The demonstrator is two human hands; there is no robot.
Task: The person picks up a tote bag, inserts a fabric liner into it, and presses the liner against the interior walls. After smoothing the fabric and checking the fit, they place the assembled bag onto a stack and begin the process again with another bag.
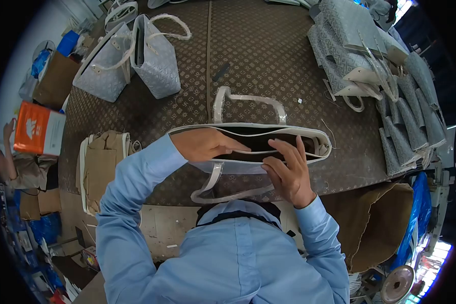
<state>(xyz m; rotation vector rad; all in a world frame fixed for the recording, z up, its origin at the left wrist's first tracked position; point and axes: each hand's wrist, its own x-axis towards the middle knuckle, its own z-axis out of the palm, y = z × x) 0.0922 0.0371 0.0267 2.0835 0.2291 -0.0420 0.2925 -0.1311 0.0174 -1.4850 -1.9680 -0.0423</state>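
A pale grey handbag [238, 166] with a white rim stands on the table in front of me, its mouth open and its dark inside showing. One handle rises at the far side and the other lies towards me, both in clear wrapping. My left hand [203, 144] is closed at the left part of the mouth, its fingers along the near inner edge. My right hand [290, 169] is over the near rim at the right, fingers spread and partly bent, the fingertips at the opening. What lies deep inside the bag is hidden.
Two finished-looking handbags [157, 61] stand at the far left of the patterned table [258, 45]. Grey bag pieces [349, 30] are piled at the right. Folded brown linings [104, 167] lie near left. A large brown carton [375, 223] stands below right. Another person [25, 167] is at far left.
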